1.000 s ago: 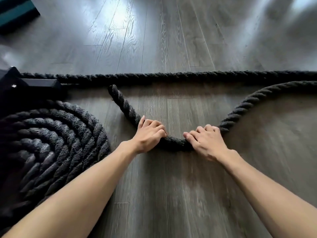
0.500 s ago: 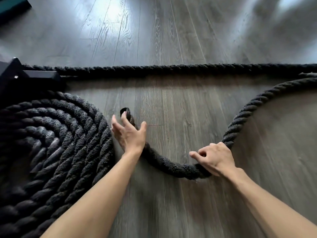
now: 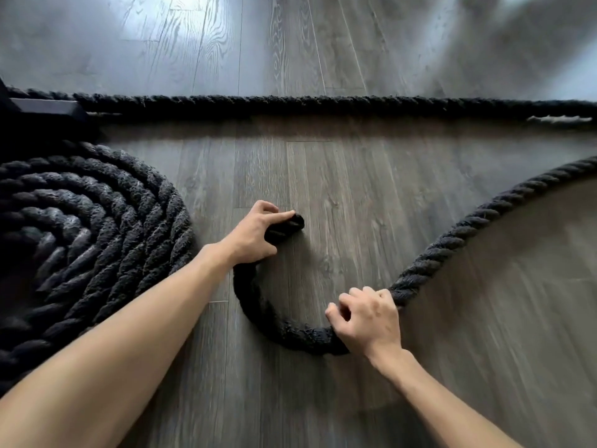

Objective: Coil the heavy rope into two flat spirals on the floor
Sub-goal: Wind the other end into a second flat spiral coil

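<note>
On my feed the floor (image 3: 355,176) is all grey-brown wood-grain planks, with the seams running away from me. A pale glare (image 3: 193,30) washes the far boards — soft and diffuse — and a dark angular bar (image 3: 45,106) lies at the left edge.

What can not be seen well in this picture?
Head view:
- finished flat spiral of thick black rope: left side cut off by the frame edge.
- loose rope end: partly covered by the left hand.
- rope stretch inside the right hand: hidden by its grip.
- dark block at upper left: cut off, too dark to identify.
</note>
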